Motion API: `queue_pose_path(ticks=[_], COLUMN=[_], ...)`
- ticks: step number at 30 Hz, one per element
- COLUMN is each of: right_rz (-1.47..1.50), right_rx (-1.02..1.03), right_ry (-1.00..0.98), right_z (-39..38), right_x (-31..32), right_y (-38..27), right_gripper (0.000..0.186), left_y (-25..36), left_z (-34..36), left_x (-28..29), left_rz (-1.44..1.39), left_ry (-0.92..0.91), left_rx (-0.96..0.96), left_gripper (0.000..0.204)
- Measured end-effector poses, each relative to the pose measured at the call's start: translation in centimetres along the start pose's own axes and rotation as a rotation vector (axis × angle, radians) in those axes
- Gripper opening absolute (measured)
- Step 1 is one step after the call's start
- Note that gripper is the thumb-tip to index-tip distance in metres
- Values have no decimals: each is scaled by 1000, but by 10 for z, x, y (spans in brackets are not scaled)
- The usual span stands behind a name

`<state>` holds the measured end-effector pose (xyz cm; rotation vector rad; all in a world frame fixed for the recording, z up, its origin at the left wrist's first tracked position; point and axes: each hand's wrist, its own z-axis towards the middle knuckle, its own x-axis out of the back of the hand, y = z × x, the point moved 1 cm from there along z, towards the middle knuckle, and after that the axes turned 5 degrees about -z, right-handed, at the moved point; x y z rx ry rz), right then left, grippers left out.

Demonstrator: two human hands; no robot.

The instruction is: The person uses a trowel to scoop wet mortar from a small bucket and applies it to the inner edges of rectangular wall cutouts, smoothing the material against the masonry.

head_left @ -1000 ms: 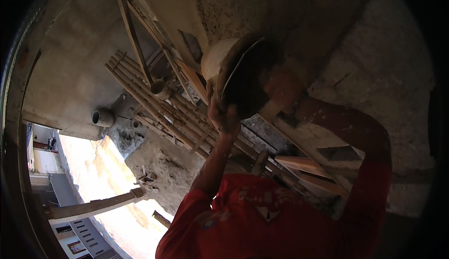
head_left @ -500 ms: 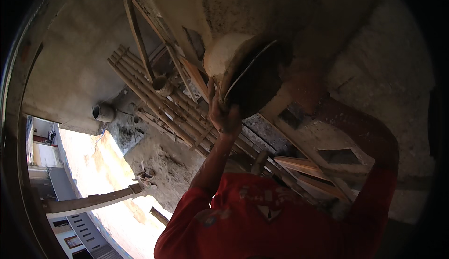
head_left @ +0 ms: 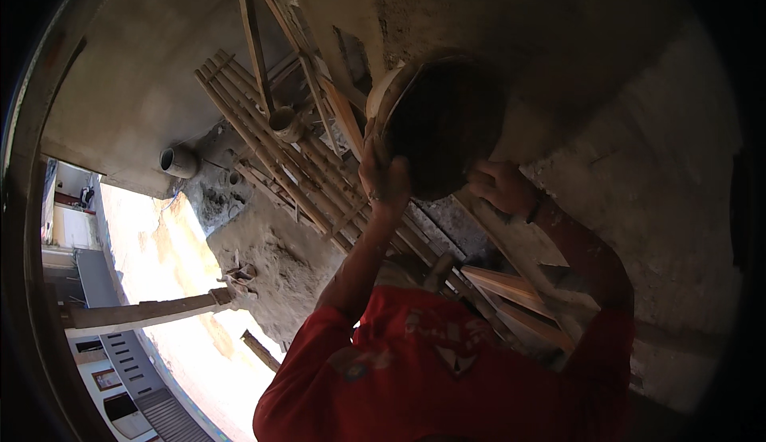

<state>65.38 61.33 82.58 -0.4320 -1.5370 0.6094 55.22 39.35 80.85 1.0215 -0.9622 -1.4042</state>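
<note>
Two hands hold one round, dark basin (head_left: pixel 439 127) up high against a rough grey concrete wall (head_left: pixel 638 147). Its rim is pale along the upper left edge, and its dark underside faces the camera, so what it carries cannot be seen. On the lower left edge of the basin the left hand (head_left: pixel 384 177) is pressed, fingers curled up around the rim. Against the basin's lower right edge the right hand (head_left: pixel 501 187) is cupped; a dark band sits at the wrist. Both arms run down from the basin to a red shirt (head_left: pixel 415 378) with a faded print, which fills the lower middle of the view.

Just left of the basin a bundle of bamboo poles (head_left: pixel 271 139) slants across the wall, with thinner sticks crossing it. Among those poles, left of the basin, a short cut tube (head_left: pixel 285 121) shows an open round mouth; its inside is too dark to read. Farther left of the basin, a grey pipe end (head_left: pixel 177 160) sticks out of the concrete, open and hollow. Below and right of the basin lie pale wooden planks (head_left: pixel 511 290). Well below and left of the basin, a heap of grey sand (head_left: pixel 271 266) lies beside a bright sunlit patch of ground, and a thick wooden beam (head_left: pixel 144 313) crosses it. No packages, labels or signs can be made out
</note>
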Motion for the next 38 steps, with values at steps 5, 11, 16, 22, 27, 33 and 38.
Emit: queue_pose_path(ticks=[5,11,16,22,27,33,38], right_rz=[115,25,-309,-36,-89,-575,-504], right_rx=[-3,11,279,247,-71,-409,-371], right_ry=[27,66,122,-85,191,872,611], right_z=[10,25,48,26,-1,-77,-84], right_x=[2,79,146,199,233,300,248], right_y=[-30,-76,-166,-242,-157,-143,-61], right_gripper=[39,52,58,57,48,56,52], left_y=[-15,-14,-42,-41,-55,-66,-120], left_z=[20,30,36,18,7,-8,-17], left_x=[17,63,114,143,145,141,149], left_rz=[-199,-568,-419,-467,-548,-550,-611], left_ry=[63,196,370,454,460,479,545], left_rx=[120,57,62,101,109,298,375], left_gripper=[43,41,46,51,54,54,56])
